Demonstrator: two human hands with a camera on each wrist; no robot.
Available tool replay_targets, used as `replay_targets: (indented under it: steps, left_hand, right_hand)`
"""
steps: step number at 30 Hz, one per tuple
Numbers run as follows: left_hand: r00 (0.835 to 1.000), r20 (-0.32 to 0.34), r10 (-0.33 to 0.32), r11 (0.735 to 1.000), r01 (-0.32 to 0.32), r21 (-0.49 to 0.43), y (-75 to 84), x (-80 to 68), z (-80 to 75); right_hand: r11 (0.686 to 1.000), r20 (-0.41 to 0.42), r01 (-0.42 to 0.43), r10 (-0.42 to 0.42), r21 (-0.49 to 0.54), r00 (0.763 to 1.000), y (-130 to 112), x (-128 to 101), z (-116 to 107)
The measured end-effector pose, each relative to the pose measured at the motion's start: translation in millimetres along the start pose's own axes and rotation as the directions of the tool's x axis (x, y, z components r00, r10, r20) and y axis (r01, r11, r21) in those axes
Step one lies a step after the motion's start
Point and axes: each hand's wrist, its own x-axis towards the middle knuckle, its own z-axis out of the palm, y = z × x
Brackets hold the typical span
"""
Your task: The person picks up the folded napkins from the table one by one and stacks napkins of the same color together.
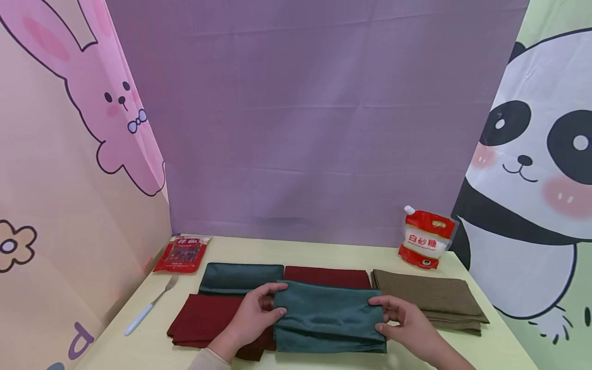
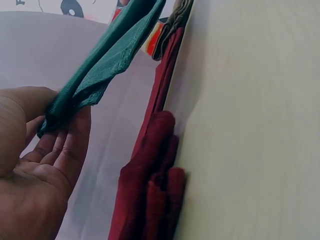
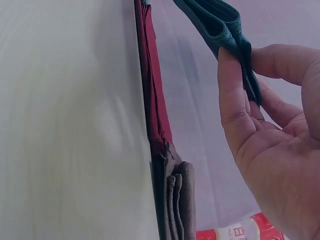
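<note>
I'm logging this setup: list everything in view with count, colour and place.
Held cloth: 1, green, between hands
Rear green cloth: 1, dark green, rear left
Front red pile: 1, dark red, front left
Rear red pile: 1, dark red, rear middle
Brown pile: 1, brown, right
Packet: 1, red, far left
Fork: 1, blue and silver, left
Spouted pouch: 1, red and white, rear right
Table: 1, cream, underneath
Backdrop: 1, purple, behind
Rabbit wall: 1, pink and peach, left
Panda wall: 1, black, white and green, right
Left hand: 1, bare, gripping held cloth
Right hand: 1, bare, gripping held cloth
Sleeve: 1, beige, head view bottom
</note>
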Motion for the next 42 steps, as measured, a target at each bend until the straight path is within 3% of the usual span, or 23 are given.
replay_targets:
  steps: [10,22,35,42]
  left_hand:
    - [0.998,-0.049,0.029,0.997,-0.025,0.073,9.9,-0.2,-13.0]
    - [0.988,-0.151,0.039,0.996,-0.027,0.080,20.7,0.7,-28.8]
    - [0.981,-0.188,0.054,0.989,-0.026,0.145,27.6,2.3,-49.5]
    - [0.980,-0.198,0.021,0.986,0.012,0.165,36.3,3.4,-61.3]
  right_hand:
    - [0.999,-0.056,0.007,-0.010,-0.049,0.998,-18,8,6]
    - [0.995,-0.118,0.066,-0.074,-0.069,0.990,-31,20,19]
    - [0.985,-0.145,0.152,-0.162,-0.077,0.976,-37,33,33]
    - [0.988,-0.141,0.152,-0.155,-0.029,0.978,-42,43,40]
